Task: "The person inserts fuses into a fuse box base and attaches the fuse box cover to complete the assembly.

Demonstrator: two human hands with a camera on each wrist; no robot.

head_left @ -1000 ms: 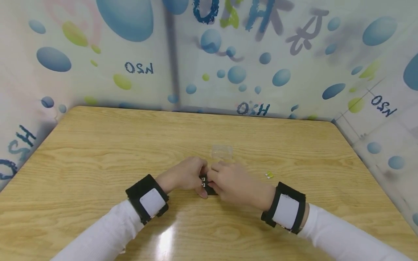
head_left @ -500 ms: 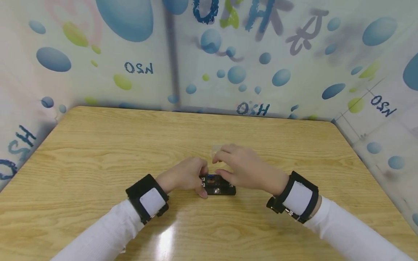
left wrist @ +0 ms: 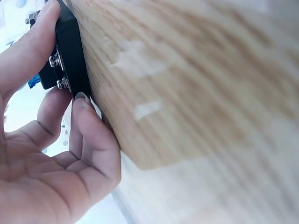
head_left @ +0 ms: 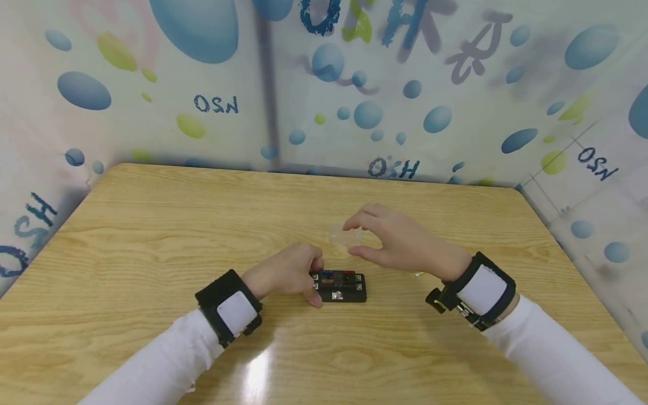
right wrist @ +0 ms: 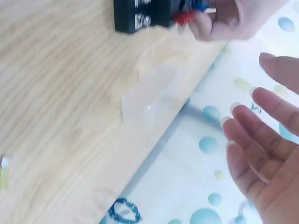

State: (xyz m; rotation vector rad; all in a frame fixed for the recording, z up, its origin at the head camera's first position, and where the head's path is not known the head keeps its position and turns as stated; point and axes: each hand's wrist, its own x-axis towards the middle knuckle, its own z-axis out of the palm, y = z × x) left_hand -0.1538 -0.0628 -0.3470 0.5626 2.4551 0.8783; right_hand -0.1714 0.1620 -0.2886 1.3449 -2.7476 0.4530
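On the table in the head view sits a black fuse block (head_left: 344,295) with metal screw terminals and small blue, brown and red blade fuses (head_left: 349,275) in its top. My left hand (head_left: 289,271) grips its left end, thumb on the near side and fingers on the far side. The left wrist view shows the block's dark base (left wrist: 74,51) between thumb and fingers. Beyond it lies a clear plastic cover (head_left: 337,234). My right hand (head_left: 405,242) hovers at the cover's right end, thumb and fingers apart, holding nothing; the right wrist view shows its fingers (right wrist: 254,140) spread.
Small yellow and white pieces (head_left: 420,274) lie on the wooden table (head_left: 202,225) to the right, mostly behind the right forearm. A patterned wall sheet (head_left: 228,135) rises behind the table's far edge.
My right hand has left the fuse block and moved away and to the right, its thumb and fingers opening. More of the block now shows. The left hand keeps its grip in place.
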